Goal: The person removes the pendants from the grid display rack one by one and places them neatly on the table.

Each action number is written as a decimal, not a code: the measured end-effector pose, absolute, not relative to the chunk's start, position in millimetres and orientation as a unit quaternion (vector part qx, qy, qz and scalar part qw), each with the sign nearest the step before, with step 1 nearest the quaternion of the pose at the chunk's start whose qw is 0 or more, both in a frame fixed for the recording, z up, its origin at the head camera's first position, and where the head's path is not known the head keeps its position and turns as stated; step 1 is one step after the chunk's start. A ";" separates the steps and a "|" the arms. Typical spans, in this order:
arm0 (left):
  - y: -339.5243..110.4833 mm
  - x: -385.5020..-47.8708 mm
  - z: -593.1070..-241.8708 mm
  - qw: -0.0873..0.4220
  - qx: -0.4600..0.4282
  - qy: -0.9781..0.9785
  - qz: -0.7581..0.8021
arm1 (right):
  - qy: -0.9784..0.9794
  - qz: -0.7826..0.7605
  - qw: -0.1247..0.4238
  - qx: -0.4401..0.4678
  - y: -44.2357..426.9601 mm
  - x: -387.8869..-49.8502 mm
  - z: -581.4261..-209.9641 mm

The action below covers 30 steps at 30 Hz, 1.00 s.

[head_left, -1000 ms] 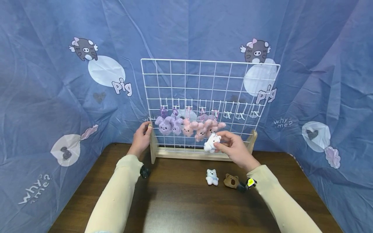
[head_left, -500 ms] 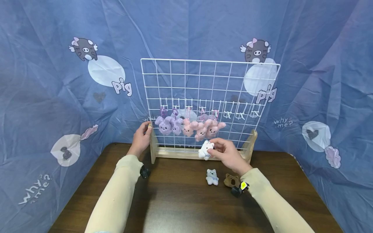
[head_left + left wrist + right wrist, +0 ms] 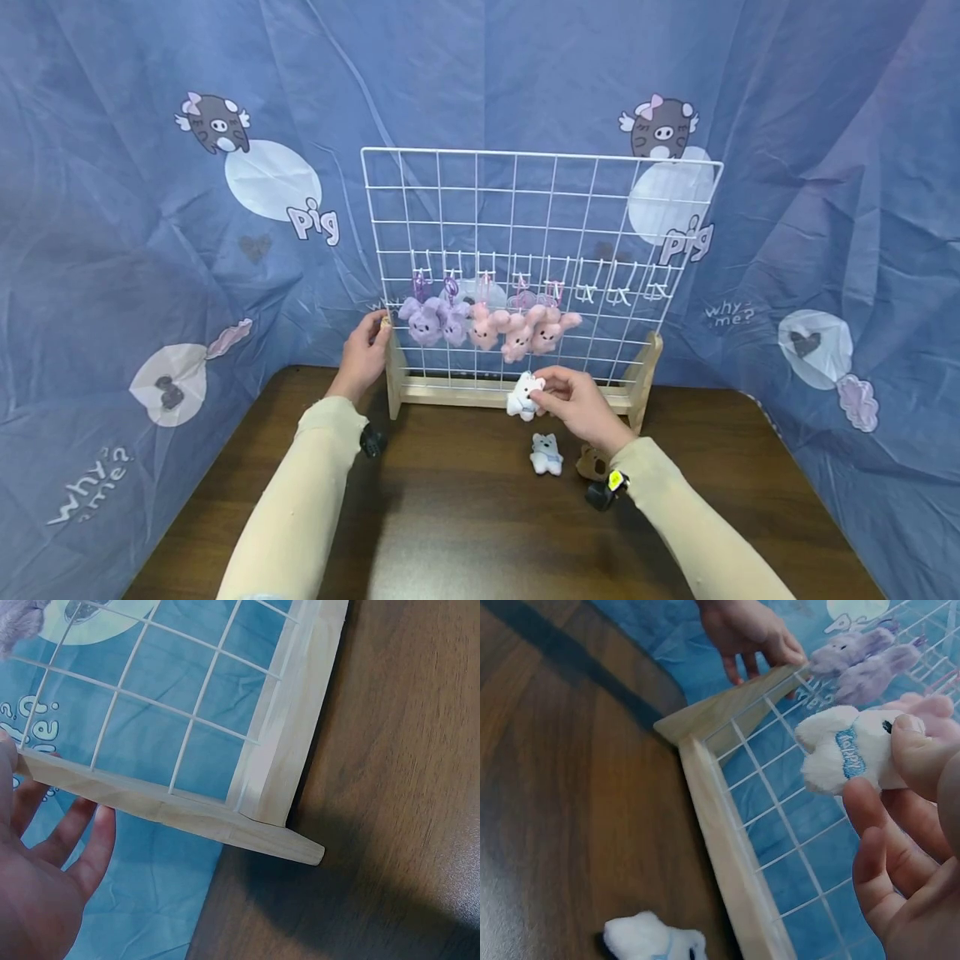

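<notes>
My left hand [image 3: 364, 354] grips the wooden side upright [image 3: 150, 801] of a white wire grid rack [image 3: 515, 200], thumb on one side and fingers on the other. In front of the rack's lower bar, my right hand [image 3: 581, 407] pinches a white plush bear [image 3: 847, 750] by its head. A blue band with lettering crosses the bear's body. Below it on the table lies a second white plush bear [image 3: 546, 454] with a blue band. Beside that is a brown plush bear [image 3: 592, 462], partly hidden by the right wrist.
Two purple plush bunnies [image 3: 422, 323] and three pink plush bunnies [image 3: 517, 337] hang from hooks on the rack. Bare white hooks [image 3: 618, 296] sit to their right. The rack stands on a dark wooden table [image 3: 465, 517], with a blue printed cloth [image 3: 480, 75] behind.
My right hand has moved left and slightly down with the white plush bear, away from the pink bunnies. The left hand has stayed on the upright.
</notes>
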<state>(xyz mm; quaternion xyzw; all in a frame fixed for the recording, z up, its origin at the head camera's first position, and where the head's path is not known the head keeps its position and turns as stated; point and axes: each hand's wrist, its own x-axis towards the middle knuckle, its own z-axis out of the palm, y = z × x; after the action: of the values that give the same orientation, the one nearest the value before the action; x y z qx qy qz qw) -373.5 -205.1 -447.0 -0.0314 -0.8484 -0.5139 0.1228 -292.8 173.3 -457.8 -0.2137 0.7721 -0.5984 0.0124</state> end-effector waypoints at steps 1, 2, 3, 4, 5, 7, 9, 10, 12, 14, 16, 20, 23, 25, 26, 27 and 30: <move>-205.2 -373.6 -447.3 0.123 -0.032 -0.849 -0.513 | 0.776 -0.593 0.012 -0.214 173.4 -293.3 -460.2; -205.3 -373.7 -447.7 0.123 -0.032 -0.849 -0.513 | 0.780 -0.588 0.012 -0.214 173.5 -293.8 -462.7; -205.3 -373.8 -448.1 0.123 -0.033 -0.850 -0.512 | 0.782 -0.585 0.013 -0.213 173.3 -294.4 -464.9; -205.4 -373.9 -448.3 0.123 -0.033 -0.849 -0.512 | 0.784 -0.583 0.015 -0.212 173.2 -294.9 -467.0; -205.4 -374.0 -448.4 0.123 -0.033 -0.849 -0.512 | 0.787 -0.580 0.016 -0.210 173.0 -295.5 -468.9; -205.6 -374.1 -448.3 0.121 -0.032 -0.848 -0.514 | 0.791 -0.575 0.018 -0.209 172.5 -297.3 -473.3; -205.8 -374.3 -448.3 0.119 -0.030 -0.848 -0.516 | 0.792 -0.573 0.022 -0.207 171.5 -299.3 -478.1; -206.0 -374.4 -448.1 0.118 -0.029 -0.847 -0.517 | 0.793 -0.572 0.023 -0.208 171.1 -300.1 -480.2; -206.2 -374.9 -448.3 0.116 -0.030 -0.847 -0.519 | 0.792 -0.573 0.026 -0.208 170.0 -301.1 -483.7; -206.4 -374.9 -448.2 0.116 -0.031 -0.846 -0.520 | 0.790 -0.576 0.030 -0.208 168.7 -301.4 -486.3; -206.4 -375.1 -448.0 0.116 -0.032 -0.845 -0.521 | 0.788 -0.581 0.036 -0.199 167.2 -301.1 -487.8; -206.7 -376.1 -448.1 0.119 -0.033 -0.845 -0.520 | 0.787 -0.585 0.051 -0.191 164.9 -300.2 -490.9; -207.2 -377.1 -448.9 0.119 -0.035 -0.847 -0.517 | 0.790 -0.579 0.056 -0.195 164.0 -299.4 -493.8; -207.1 -377.3 -449.4 0.119 -0.035 -0.847 -0.517 | 0.791 -0.576 0.061 -0.195 163.5 -298.6 -495.4; -207.1 -377.2 -449.5 0.118 -0.035 -0.847 -0.516 | 0.791 -0.576 0.064 -0.196 163.4 -298.3 -496.1; -207.0 -377.0 -449.5 0.117 -0.035 -0.847 -0.517 | 0.792 -0.575 0.066 -0.196 163.0 -298.2 -496.9; -206.8 -375.9 -449.1 0.118 -0.033 -0.846 -0.518 | 0.795 -0.568 0.075 -0.199 161.7 -298.6 -499.4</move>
<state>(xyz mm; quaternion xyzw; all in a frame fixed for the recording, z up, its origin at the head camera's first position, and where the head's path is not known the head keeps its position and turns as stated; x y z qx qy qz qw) -375.9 -206.8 -449.1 -0.0330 -0.8464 -0.5184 0.1177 -298.6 161.7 -499.4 -0.1990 0.7952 -0.5678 0.0752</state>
